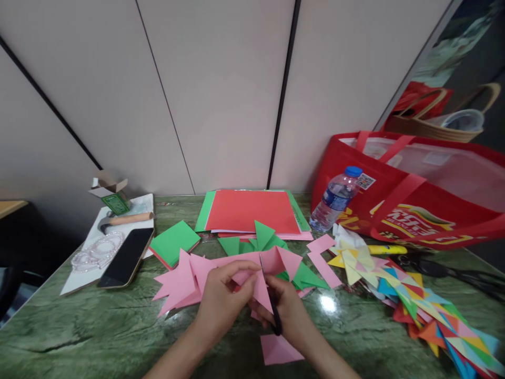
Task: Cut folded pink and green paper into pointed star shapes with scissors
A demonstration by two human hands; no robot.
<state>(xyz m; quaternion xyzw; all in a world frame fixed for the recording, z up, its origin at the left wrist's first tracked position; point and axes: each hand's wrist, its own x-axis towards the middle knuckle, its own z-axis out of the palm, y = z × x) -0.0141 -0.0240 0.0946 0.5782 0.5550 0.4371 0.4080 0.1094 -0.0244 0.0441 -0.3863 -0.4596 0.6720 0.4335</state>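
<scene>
My left hand (230, 287) pinches a folded piece of pink paper (261, 292) between thumb and fingers. In my right hand (287, 302) are black-handled scissors (276, 316), whose blades point away from me at the paper's edge. How far the blades are apart is too small to tell. Just beyond both hands lie several folded pink pieces (183, 281) and green pieces (263, 238), partly hidden by my fingers. A pink scrap (279, 350) rests on the table below my right hand, and pink strips (324, 261) lie to its right.
A stack of red and green sheets (252, 210) lies at the back beside a water bottle (336, 202) and a red bag (414, 189). On the left are green squares (174, 243), a phone (127, 258) and a hammer (126, 219). Colourful folded paper (434, 310) spreads at right.
</scene>
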